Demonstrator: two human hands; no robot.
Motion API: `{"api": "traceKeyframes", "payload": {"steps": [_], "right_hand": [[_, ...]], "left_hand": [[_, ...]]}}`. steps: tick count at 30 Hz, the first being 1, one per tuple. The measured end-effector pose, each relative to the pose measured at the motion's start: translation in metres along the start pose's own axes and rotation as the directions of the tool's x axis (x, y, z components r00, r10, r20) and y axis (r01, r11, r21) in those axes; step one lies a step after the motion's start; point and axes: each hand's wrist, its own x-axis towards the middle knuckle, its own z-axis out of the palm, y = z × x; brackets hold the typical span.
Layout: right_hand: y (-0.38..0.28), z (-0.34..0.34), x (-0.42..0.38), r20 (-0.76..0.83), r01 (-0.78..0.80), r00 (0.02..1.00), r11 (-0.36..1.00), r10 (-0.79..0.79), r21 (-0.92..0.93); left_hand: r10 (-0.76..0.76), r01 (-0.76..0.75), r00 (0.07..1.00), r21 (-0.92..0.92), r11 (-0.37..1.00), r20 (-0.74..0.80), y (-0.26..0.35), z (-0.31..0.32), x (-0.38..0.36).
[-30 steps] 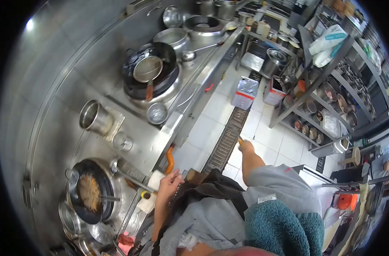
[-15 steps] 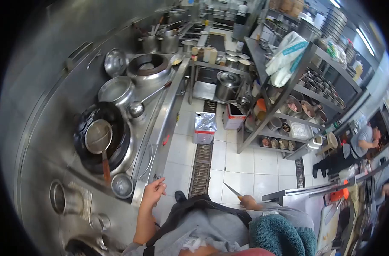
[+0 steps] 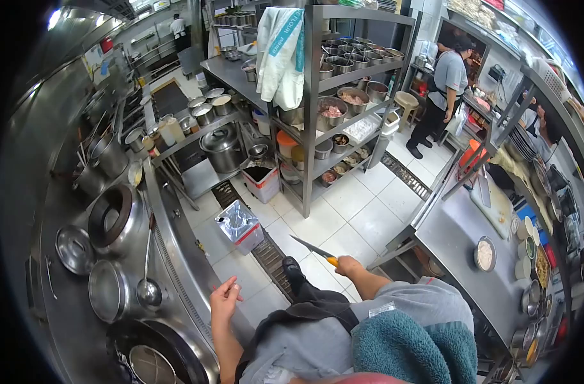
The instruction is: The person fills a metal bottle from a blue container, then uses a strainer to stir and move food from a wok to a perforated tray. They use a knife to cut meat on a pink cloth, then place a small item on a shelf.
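Observation:
My right hand (image 3: 351, 267) is closed around the yellow handle of a knife (image 3: 313, 248). Its blade points forward and to the left, above the tiled floor. Lower left, my left hand (image 3: 225, 298) hangs by the front edge of the steel stove counter (image 3: 176, 256), fingers loosely stretched and nothing in them. On that counter a ladle (image 3: 149, 293) lies near a round metal pot (image 3: 108, 291). Closer to me, a round strainer (image 3: 152, 366) rests in a dark wok (image 3: 176, 342).
A silver-topped tin (image 3: 239, 224) stands on the floor ahead, beside a drain grate (image 3: 271, 259). A steel shelf rack (image 3: 312, 128) holds several bowls. On the right, a steel table (image 3: 455, 240) bears a cutting board (image 3: 490, 205) and a bowl (image 3: 484, 254). A person (image 3: 447, 83) stands beyond.
My view has swung to the right and my body has turned, with one foot now forward by the drain. The knife stays in my right hand; the right-hand table has come into view.

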Motion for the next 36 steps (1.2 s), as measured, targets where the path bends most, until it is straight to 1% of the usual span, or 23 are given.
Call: {"api": "traceKeyframes", "payload": {"steps": [3, 5, 8, 10, 11, 12, 13, 14, 15, 16, 18, 20, 21, 23, 24, 25, 26, 27, 28, 29, 31, 33, 36], "right_hand": [[0.018, 0.002, 0.010, 0.045, -0.191, 0.980, 0.981, 0.193, -0.043], [0.035, 0.007, 0.034, 0.100, -0.234, 0.963, 0.962, 0.249, -0.137], [0.086, 0.057, 0.130, 0.125, -0.194, 0.967, 0.960, 0.222, -0.202], [0.058, 0.030, 0.161, 0.099, -0.157, 0.979, 0.967, 0.179, -0.203], [0.038, 0.014, 0.166, 0.078, -0.127, 0.986, 0.970, 0.146, -0.209], [-0.018, -0.050, 0.140, 0.095, -0.185, 0.976, 0.977, 0.196, -0.107], [-0.044, -0.073, 0.153, 0.064, -0.121, 0.990, 0.986, 0.128, -0.113], [-0.065, -0.086, 0.163, 0.045, -0.057, 0.997, 0.991, 0.063, -0.125], [-0.088, -0.097, 0.185, 0.036, -0.104, 0.994, 0.994, 0.105, -0.037], [-0.114, -0.114, 0.198, 0.054, -0.025, 0.998, 0.992, 0.032, -0.123], [-0.157, -0.130, 0.233, 0.007, 0.058, 0.998, 0.993, -0.058, -0.098], [-0.189, -0.143, 0.254, 0.031, 0.159, 0.987, 0.975, -0.156, -0.155], [-0.218, -0.144, 0.267, 0.035, 0.255, 0.967, 0.950, -0.253, -0.182], [-0.257, -0.146, 0.276, 0.044, 0.359, 0.933, 0.912, -0.358, -0.197], [-0.282, -0.151, 0.267, 0.041, 0.404, 0.913, 0.892, -0.405, -0.204], [-0.305, -0.153, 0.260, 0.041, 0.446, 0.893, 0.871, -0.448, -0.205], [-0.313, -0.142, 0.271, 0.048, 0.526, 0.850, 0.837, -0.525, -0.153], [-0.331, -0.133, 0.276, 0.044, 0.578, 0.816, 0.811, -0.577, -0.087], [-0.364, -0.134, 0.260, 0.092, 0.579, 0.813, 0.814, -0.575, -0.034], [-0.403, -0.145, 0.231, 0.117, 0.562, 0.820, 0.827, -0.560, 0.024], [-0.467, -0.140, 0.223, 0.152, 0.614, 0.780, 0.790, -0.607, 0.004], [-0.523, -0.137, 0.225, 0.118, 0.865, 0.497, 0.479, -0.860, -0.150], [-0.644, -0.133, 0.189, 0.181, 0.953, 0.261, 0.222, -0.948, -0.207]], "left_hand": [[-0.024, 0.019, 0.997, 0.080, 0.997, 0.067, 0.006, 0.000, 0.039], [-0.053, 0.044, 0.996, 0.116, 0.992, 0.075, 0.002, -0.009, 0.062], [-0.120, 0.112, 0.992, 0.177, 0.978, 0.040, 0.009, -0.033, 0.098], [-0.132, 0.145, 0.986, 0.149, 0.978, -0.098, 0.014, -0.050, 0.118], [-0.146, 0.168, 0.976, 0.136, 0.976, -0.161, 0.012, -0.058, 0.128], [-0.151, 0.173, 0.976, 0.142, 0.975, -0.154, 0.009, -0.067, 0.142], [-0.144, 0.180, 0.970, 0.186, 0.966, -0.194, 0.006, -0.077, 0.157], [-0.145, 0.200, 0.961, 0.229, 0.953, -0.234, 0.005, -0.086, 0.167], [-0.163, 0.215, 0.960, 0.231, 0.949, -0.226, 0.008, -0.090, 0.176], [-0.155, 0.217, 0.949, 0.216, 0.952, -0.273, 0.012, -0.094, 0.187], [-0.157, 0.221, 0.936, 0.180, 0.958, -0.315, 0.010, -0.103, 0.206], [-0.075, 0.200, 0.953, 0.427, 0.882, -0.293, 0.025, -0.108, 0.217], [0.018, 0.131, 0.953, 0.464, 0.876, -0.304, 0.003, -0.120, 0.224], [-0.060, 0.243, 0.946, 0.575, 0.781, -0.317, 0.018, -0.134, 0.229], [-0.041, 0.226, 0.947, 0.568, 0.791, -0.320, 0.025, -0.145, 0.230], [0.040, 0.234, 0.922, 0.637, 0.734, -0.386, 0.022, -0.158, 0.231], [0.157, 0.183, 0.877, 0.617, 0.765, -0.454, 0.005, -0.173, 0.234], [0.135, 0.265, 0.840, 0.615, 0.743, -0.525, 0.007, -0.190, 0.235], [0.172, 0.223, 0.811, 0.566, 0.793, -0.560, -0.004, -0.214, 0.234], [0.141, 0.273, 0.756, 0.503, 0.820, -0.640, -0.004, -0.231, 0.231], [0.112, 0.315, 0.673, 0.420, 0.851, -0.731, -0.002, -0.273, 0.226], [0.145, 0.323, 0.568, 0.381, 0.866, -0.810, -0.001, -0.303, 0.224], [0.086, 0.324, 0.415, 0.235, 0.916, -0.906, -0.008, -0.337, 0.209]]}}
